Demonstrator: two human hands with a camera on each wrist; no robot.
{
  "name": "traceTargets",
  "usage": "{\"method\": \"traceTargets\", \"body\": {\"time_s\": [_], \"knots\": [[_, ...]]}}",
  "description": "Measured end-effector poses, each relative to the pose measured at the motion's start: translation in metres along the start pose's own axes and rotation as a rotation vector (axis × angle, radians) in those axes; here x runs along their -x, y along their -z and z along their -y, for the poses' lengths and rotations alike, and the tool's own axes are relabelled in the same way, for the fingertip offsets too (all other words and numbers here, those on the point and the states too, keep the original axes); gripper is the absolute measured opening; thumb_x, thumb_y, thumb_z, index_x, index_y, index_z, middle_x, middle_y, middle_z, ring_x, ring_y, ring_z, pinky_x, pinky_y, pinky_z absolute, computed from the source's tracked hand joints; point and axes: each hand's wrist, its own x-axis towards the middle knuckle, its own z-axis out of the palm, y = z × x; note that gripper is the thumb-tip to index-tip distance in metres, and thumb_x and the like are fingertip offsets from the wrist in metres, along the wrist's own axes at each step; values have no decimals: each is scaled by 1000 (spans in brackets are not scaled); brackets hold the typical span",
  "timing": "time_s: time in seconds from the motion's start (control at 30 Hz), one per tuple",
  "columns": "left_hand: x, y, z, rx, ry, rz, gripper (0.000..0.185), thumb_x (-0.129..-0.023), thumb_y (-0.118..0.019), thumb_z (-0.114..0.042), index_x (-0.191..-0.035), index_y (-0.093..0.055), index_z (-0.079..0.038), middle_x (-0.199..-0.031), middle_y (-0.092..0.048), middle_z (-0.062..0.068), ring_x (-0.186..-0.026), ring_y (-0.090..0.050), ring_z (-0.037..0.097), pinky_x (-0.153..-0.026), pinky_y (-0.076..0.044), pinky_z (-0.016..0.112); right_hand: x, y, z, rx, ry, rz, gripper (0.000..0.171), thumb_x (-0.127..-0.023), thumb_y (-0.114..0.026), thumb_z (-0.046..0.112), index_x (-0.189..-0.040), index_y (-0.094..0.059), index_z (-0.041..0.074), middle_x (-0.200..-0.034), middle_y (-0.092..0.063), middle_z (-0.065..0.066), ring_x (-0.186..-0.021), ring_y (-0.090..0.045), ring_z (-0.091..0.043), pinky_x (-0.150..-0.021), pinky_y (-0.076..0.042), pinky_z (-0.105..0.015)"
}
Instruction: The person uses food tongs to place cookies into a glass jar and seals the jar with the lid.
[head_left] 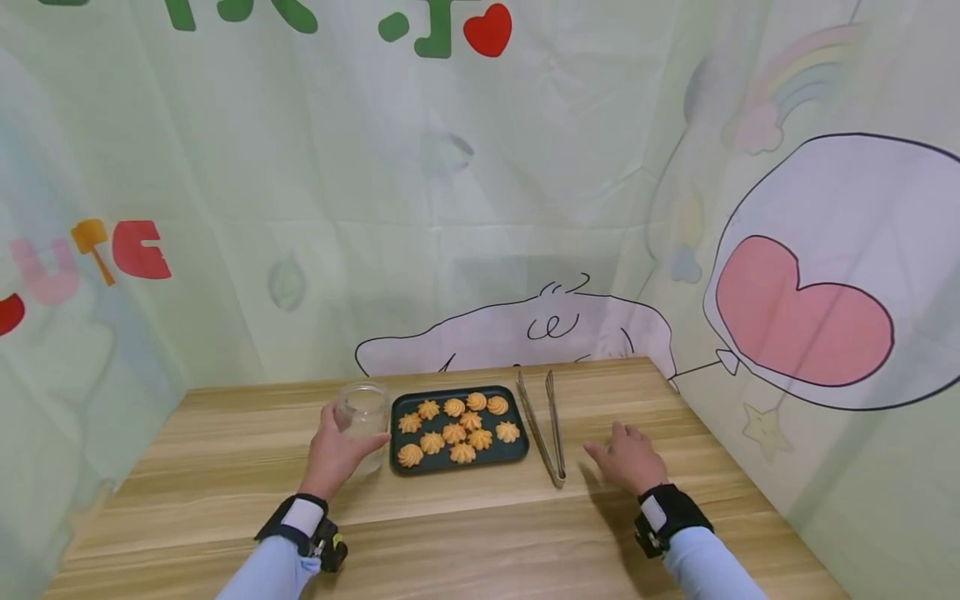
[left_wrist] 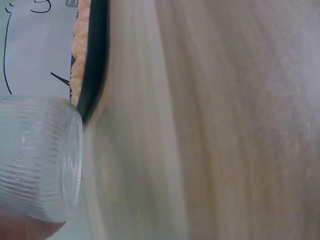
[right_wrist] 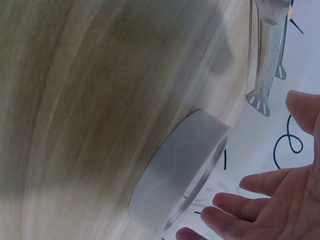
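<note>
My left hand [head_left: 333, 454] grips a clear glass jar [head_left: 365, 408], with the thumb along its near right side. In the left wrist view the ribbed wall of the jar [left_wrist: 30, 155] shows; whether its base touches the table I cannot tell. Just right of it lies a dark tray [head_left: 420, 468] with several piped cookies [head_left: 453, 432]. Metal tongs [head_left: 555, 467] lie spread between the tray and my right hand [head_left: 630, 458]. That hand is held with fingers extended and nothing in its grasp. Close to its fingers, the right wrist view has a white round, open-rimmed object [right_wrist: 175, 170].
A wood-grain table [head_left: 450, 542] carries these things. Printed curtains [head_left: 300, 192] hang behind it and along its sides. Each wrist wears a black strap [head_left: 675, 508] with a small camera.
</note>
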Motion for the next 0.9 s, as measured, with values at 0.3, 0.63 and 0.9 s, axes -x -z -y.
{"method": "traceTargets", "body": {"time_s": [0.3,0.63,0.9], "knots": [[-4,-5,12,1,42,8,111,-76,-82,-40,-153,-11,-2,-154,-27,34,-138,-34,51,-112,-32,63,-1,0,2,-16,13,8,74,-100,-49,39,-140,-33,-21,-140,-39,-45,-129,-39,-59,-103,-39,-65],[-2,-1,24,-48,6,-1,117,-74,-83,-46,-154,-7,-3,-155,-27,32,-139,-33,51,-113,-29,63,-1,5,13,-51,33,5,76,-100,-50,40,-140,-31,-22,-140,-40,-44,-129,-42,-57,-105,-39,-63],[-1,8,26,-69,-43,32,122,-74,-83,-46,-155,-3,-1,-155,-24,33,-142,-29,48,-115,-26,62,-5,5,24,-78,50,5,78,-99,-52,41,-141,-31,-21,-142,-39,-42,-132,-41,-54,-108,-37,-60]]}}
